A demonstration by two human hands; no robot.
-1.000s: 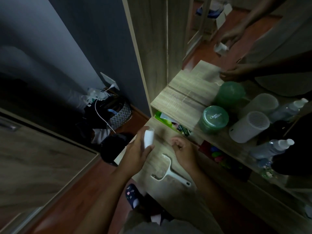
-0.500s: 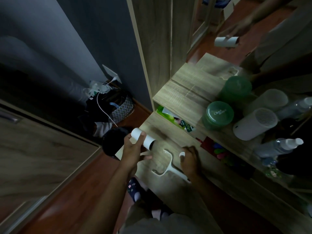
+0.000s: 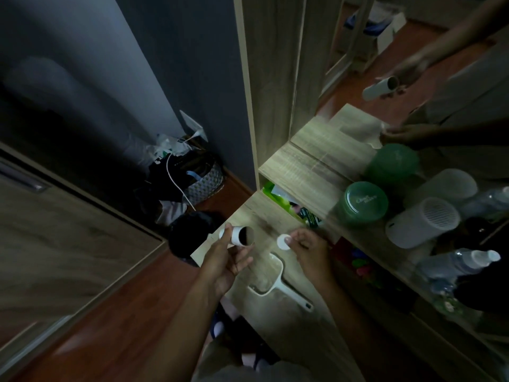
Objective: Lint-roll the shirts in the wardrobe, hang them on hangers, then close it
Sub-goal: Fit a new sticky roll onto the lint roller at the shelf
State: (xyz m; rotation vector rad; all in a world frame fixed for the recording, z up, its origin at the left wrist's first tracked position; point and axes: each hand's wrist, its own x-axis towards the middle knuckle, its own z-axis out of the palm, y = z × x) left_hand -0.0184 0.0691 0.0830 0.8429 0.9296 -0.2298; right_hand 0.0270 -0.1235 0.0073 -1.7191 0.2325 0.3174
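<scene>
On the wooden ledge [image 3: 275, 326] the lint-roller handle [image 3: 289, 289] is laid flat between both hands, seemingly left free for loading. 1 refill roll [image 3: 242, 236] is gripped by the left hand [image 3: 228, 263], its hollow end exposed. 1 small white cap [image 3: 283, 241] is pinched by the right hand [image 3: 308, 249], near the roll.

Lower wood top [image 3: 281, 334]: white roller handle [image 3: 296, 292] lies across middle; bare wood on near side of it. Air over far-left end taken — left hand [image 3: 224, 264] holding lint roll [image 3: 241, 236], right hand [image 3: 307, 249] pinching white cap [image 3: 282, 241]. Upper shelf [image 3: 300, 172]: left part bare; right part crowded with green jar [image 3: 365, 202], white cylinder [image 3: 421, 223], spray bottles [image 3: 458, 264]. Gap under shelf stuffed with green packets [image 3: 276, 193]. Tall panel [image 3: 264, 78] walls shelf's left edge. Floor [image 3: 110, 312] left open near — far corner blocked by basket [image 3: 205, 180] with clutter, dark round object [image 3: 190, 230] just beside wood top's corner.
</scene>
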